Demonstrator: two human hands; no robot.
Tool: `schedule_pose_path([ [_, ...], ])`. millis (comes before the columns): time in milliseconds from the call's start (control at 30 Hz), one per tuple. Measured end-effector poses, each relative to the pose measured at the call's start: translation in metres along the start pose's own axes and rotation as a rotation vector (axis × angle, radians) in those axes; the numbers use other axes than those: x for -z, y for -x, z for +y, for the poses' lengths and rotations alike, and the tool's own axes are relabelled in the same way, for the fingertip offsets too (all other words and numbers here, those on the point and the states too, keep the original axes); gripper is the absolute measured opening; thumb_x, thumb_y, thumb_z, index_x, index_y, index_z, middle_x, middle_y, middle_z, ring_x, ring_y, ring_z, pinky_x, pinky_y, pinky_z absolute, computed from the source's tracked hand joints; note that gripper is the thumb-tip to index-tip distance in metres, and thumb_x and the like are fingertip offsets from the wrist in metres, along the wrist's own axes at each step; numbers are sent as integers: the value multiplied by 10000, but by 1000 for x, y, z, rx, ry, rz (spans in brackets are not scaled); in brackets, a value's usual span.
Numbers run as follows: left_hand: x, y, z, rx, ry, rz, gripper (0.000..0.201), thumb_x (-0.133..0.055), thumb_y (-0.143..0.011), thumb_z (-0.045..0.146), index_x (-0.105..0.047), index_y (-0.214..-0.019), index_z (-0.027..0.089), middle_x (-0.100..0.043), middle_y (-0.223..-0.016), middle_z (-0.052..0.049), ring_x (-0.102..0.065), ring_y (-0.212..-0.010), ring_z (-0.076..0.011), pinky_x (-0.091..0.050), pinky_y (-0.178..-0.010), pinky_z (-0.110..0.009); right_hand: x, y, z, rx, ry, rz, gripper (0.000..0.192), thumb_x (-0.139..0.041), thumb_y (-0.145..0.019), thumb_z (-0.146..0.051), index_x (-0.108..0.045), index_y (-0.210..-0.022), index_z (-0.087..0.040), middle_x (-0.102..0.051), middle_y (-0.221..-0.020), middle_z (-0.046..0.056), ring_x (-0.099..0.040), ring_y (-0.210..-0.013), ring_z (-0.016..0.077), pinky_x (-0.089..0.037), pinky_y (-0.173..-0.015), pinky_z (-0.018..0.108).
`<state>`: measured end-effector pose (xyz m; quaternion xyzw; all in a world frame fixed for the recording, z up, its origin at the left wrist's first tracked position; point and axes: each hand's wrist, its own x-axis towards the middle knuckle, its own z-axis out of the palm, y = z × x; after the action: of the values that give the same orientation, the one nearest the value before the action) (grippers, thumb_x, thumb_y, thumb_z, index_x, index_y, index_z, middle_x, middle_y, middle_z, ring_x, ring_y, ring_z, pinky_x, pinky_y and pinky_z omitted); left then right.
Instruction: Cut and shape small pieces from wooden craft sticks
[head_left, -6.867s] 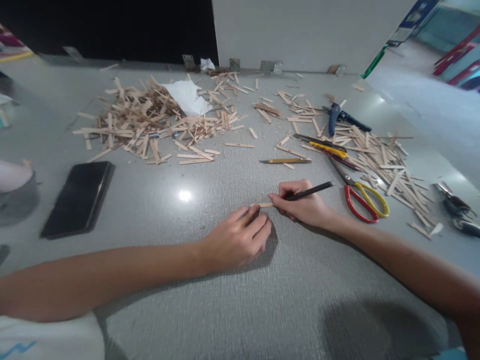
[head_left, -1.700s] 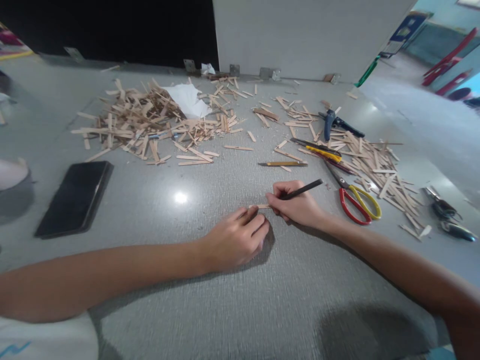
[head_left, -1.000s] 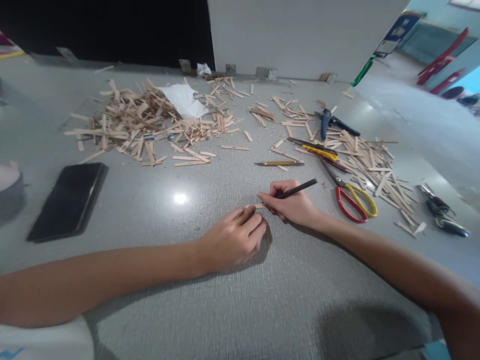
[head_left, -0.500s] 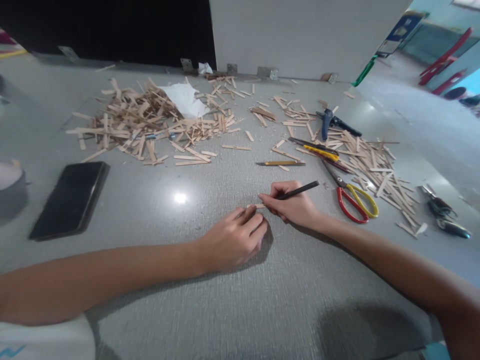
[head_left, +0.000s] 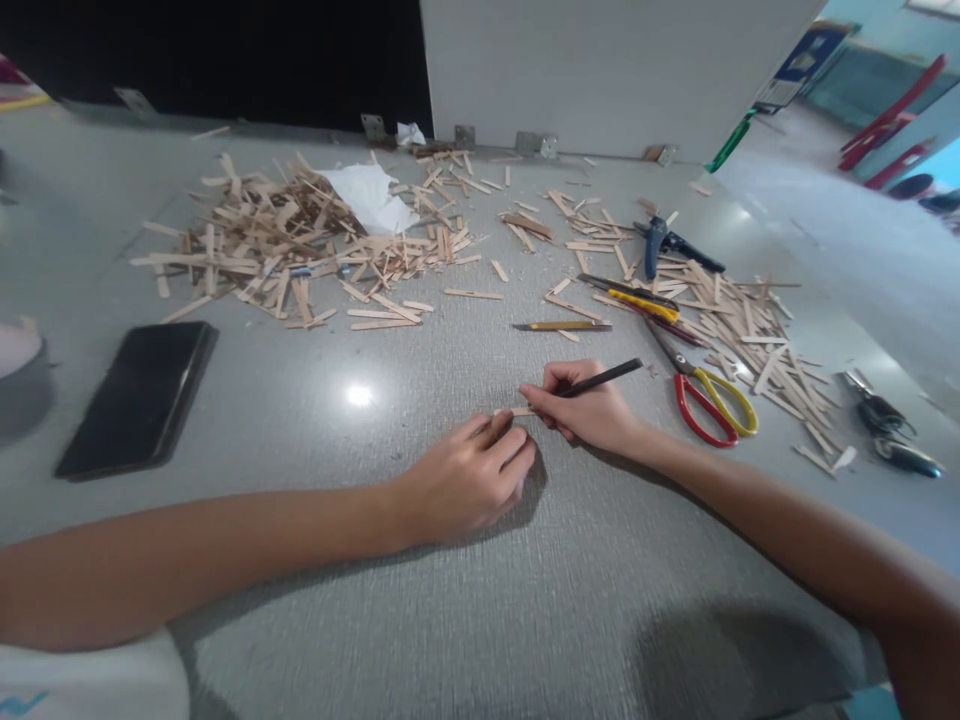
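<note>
My left hand point(head_left: 465, 480) rests on the grey table point(head_left: 450, 620) and presses a small flat wooden stick point(head_left: 517, 412) down with its fingertips. Only a short piece of that stick shows between my two hands. My right hand point(head_left: 589, 408) grips a thin black tool point(head_left: 604, 378) like a pen, its tip down on the stick and its tail pointing up and to the right. The tool's tip is hidden by my fingers.
A big heap of wooden sticks point(head_left: 285, 245) lies far left, another heap point(head_left: 742, 320) at right. Red-and-yellow scissors point(head_left: 709, 400), a yellow knife point(head_left: 562, 326), a yellow-black cutter point(head_left: 637, 296) and blue pliers point(head_left: 660, 240) lie nearby. A black phone point(head_left: 139, 395) sits left. White paper point(head_left: 371, 195) lies behind.
Both hands stay on the stick with only slight shifts; the view itself wobbles a little. Nothing was picked up or let go.
</note>
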<state>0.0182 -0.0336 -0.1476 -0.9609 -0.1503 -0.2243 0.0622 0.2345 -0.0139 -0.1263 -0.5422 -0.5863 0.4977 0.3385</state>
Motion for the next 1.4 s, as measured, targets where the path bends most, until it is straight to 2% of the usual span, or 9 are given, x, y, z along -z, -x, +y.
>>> schedule_pose_path([
  [267,-1,0,0,-3,-12,-2,250,-488,-1035,130,-731,-1052,75,-745,-984,-133,-732,-1051,-310,-585,-861,-387,0,0,1,-7,16,9,560,-854,-831,-589,-523,-574,-217,-552,-448,-44,-412,-309,55,-261,-298,183],
  [633,0,0,0,-9,16,-8,214,-534,-1030,134,-724,-1086,52,-748,-1037,-162,-733,-1083,-326,-587,-878,-404,0,-1,2,32,22,-17,470,-765,-901,-440,-503,-574,-226,-540,-448,-49,-407,-323,54,-251,-312,183],
  [1400,0,1,-1,-10,0,-16,227,-518,-1038,141,-730,-1087,76,-756,-1058,-160,-736,-1089,-319,-600,-869,-401,1,0,2,33,55,1,448,-726,-887,-391,-456,-563,-240,-501,-434,-60,-422,-312,59,-255,-300,174],
])
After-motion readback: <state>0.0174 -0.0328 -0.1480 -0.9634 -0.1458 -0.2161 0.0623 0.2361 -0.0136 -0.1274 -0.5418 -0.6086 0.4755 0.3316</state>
